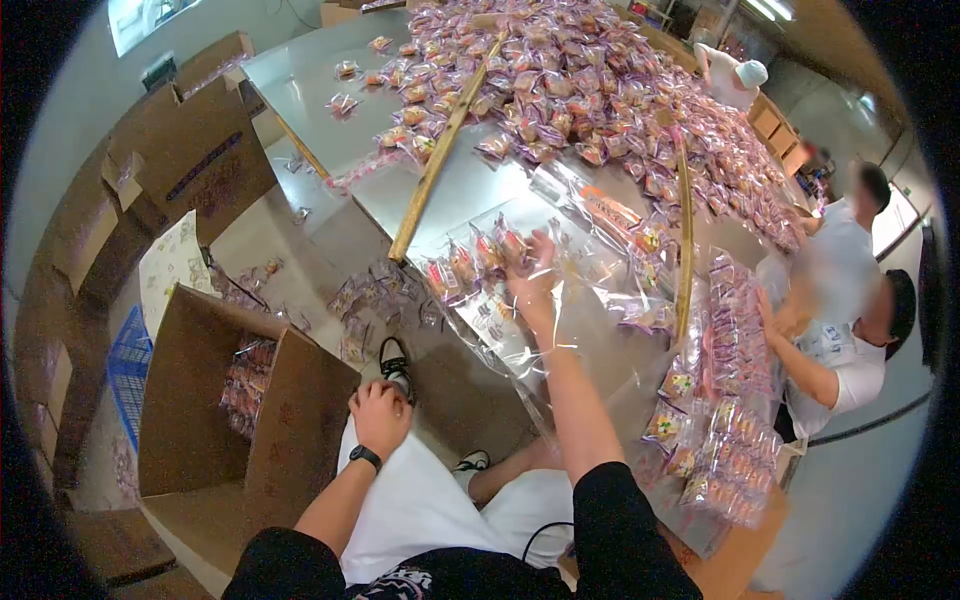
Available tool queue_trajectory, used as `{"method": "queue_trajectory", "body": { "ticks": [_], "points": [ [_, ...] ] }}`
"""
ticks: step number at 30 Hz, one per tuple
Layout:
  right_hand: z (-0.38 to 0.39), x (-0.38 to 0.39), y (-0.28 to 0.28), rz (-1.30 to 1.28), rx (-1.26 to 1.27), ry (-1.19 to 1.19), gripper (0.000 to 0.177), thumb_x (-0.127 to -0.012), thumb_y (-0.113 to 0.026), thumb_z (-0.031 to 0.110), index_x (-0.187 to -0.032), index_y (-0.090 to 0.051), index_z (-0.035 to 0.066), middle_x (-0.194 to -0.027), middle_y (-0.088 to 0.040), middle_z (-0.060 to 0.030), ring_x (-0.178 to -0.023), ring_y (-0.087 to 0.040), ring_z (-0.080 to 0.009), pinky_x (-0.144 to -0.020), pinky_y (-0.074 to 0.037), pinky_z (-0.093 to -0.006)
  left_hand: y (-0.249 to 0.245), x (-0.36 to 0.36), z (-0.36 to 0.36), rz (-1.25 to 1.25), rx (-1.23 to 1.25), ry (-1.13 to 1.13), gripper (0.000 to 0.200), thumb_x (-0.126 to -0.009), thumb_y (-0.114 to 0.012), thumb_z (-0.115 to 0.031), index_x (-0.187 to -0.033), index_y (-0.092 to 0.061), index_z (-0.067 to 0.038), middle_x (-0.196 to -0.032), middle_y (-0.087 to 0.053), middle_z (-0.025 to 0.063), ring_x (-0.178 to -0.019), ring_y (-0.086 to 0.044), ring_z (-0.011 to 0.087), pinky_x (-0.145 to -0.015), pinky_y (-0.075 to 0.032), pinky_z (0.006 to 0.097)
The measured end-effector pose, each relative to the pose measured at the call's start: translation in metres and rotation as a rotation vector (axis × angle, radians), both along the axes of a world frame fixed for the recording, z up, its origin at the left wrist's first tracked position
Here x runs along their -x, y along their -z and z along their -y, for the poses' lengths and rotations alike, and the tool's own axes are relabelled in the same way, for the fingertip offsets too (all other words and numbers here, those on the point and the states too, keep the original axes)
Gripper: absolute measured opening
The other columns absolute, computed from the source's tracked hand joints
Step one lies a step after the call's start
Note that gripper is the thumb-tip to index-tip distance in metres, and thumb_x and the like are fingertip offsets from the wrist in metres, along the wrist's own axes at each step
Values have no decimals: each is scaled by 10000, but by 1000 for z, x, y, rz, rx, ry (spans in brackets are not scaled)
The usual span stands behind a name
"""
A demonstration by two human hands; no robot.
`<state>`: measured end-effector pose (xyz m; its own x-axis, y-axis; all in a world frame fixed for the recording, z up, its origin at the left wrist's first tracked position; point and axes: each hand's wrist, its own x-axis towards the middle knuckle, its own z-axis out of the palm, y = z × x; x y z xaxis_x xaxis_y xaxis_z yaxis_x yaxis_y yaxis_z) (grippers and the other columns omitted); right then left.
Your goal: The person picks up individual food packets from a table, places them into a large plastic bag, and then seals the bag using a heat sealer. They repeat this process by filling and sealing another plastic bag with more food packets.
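My right hand reaches over the metal table. Its fingers and thumb are closed about a small wrapped snack at the right end of a short row. The other wrapped snacks of that row stand side by side to its left. Below and around them lies a clear plastic bag, which drapes past the table's near edge under my forearm. My left hand rests on my knee with its fingers lying over it, and it holds nothing.
A large heap of wrapped snacks covers the far table, with wooden strips across it. Filled packs line the right side near co-workers. An open carton stands at my left, and loose packets lie on the floor.
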<state>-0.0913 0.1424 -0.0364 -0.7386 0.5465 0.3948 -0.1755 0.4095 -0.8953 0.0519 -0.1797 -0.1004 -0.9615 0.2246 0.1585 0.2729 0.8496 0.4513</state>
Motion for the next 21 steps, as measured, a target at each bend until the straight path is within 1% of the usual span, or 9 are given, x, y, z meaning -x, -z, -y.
{"method": "queue_trajectory", "body": {
  "ticks": [4, 5, 8, 9, 12, 15, 18, 19, 21],
  "points": [
    [-11, -6, 0, 34, -266, -42, 615, -787, -783, 100, -1337, -514, 36, -1181, -624, -201, -1039, -634, -297, -911, -515, -400, 4, -1, -1, 0, 52, 9, 147, -798, -693, -235, -875, -727, -114, -1183, -622, 74, -1253, -480, 312, -1069, -329, 538],
    [-12, -7, -4, 91, -194, -112, 630, -803, -740, 90, -1370, -475, 18, -1177, -630, -206, -1043, -634, -314, -927, -508, -411, 3, -1, -1, 4, 57, 11, 148, -800, -691, -236, -877, -727, -115, -1183, -622, 74, -1256, -479, 311, -1070, -328, 538],
    [-11, -8, -3, 9, -184, -118, 665, -779, -650, -12, -1402, -420, 0, -1244, -591, -270, -1158, -622, -369, -984, -501, -411, 1, -1, -3, 12, 60, 6, 151, -806, -686, -238, -882, -727, -115, -1184, -622, 72, -1265, -477, 306, -1077, -323, 538],
    [-10, -7, -6, 3, -217, -91, 686, -780, -661, 60, -1417, -414, -4, -1249, -585, -288, -1163, -601, -403, -998, -478, -475, 0, -1, -4, 17, 62, 4, 152, -807, -684, -238, -884, -727, -115, -1184, -623, 71, -1268, -476, 305, -1080, -322, 538],
    [-7, -12, -9, 366, -627, 177, 732, -772, -676, 150, -1432, -401, -3, -1266, -578, -299, -1131, -585, -435, -984, -458, -543, -3, -2, -4, 22, 58, 10, 170, -808, -678, -247, -895, -727, -109, -1182, -624, 65, -1273, -474, 301, -1086, -318, 540],
    [-12, -25, -10, 227, -582, 132, 750, -763, -687, 219, -1430, -427, -6, -1226, -587, -300, -1093, -573, -456, -950, -444, -587, -1, -3, -4, 20, 61, 2, 195, -808, -672, -258, -918, -727, -107, -1189, -621, 75, -1273, -474, 305, -1087, -319, 542],
    [-19, -53, -6, 184, -757, 211, 626, -765, -685, 192, -1339, -531, -6, -1158, -600, -274, -1071, -581, -445, -913, -458, -569, 6, -1, -6, 6, 121, -16, 222, -807, -667, -266, -949, -722, -104, -1209, -610, 94, -1276, -470, 310, -1087, -320, 545],
    [-12, -75, -29, 161, -777, 183, 427, -758, -680, 159, -1154, -640, 5, -1027, -635, -218, -1034, -603, -414, -899, -465, -540, 0, -2, -7, 33, 155, 1, 251, -808, -664, -268, -984, -718, -98, -1228, -599, 110, -1282, -462, 316, -1087, -321, 549],
    [-24, -109, -12, 40, -965, 91, 224, -732, -671, 106, -943, -662, 31, -846, -634, -150, -832, -632, -352, -753, -502, -475, -1, -2, -8, 40, 148, 15, 260, -808, -663, -270, -994, -717, -95, -1232, -597, 108, -1284, -459, 316, -1089, -320, 553]
  ]
}}
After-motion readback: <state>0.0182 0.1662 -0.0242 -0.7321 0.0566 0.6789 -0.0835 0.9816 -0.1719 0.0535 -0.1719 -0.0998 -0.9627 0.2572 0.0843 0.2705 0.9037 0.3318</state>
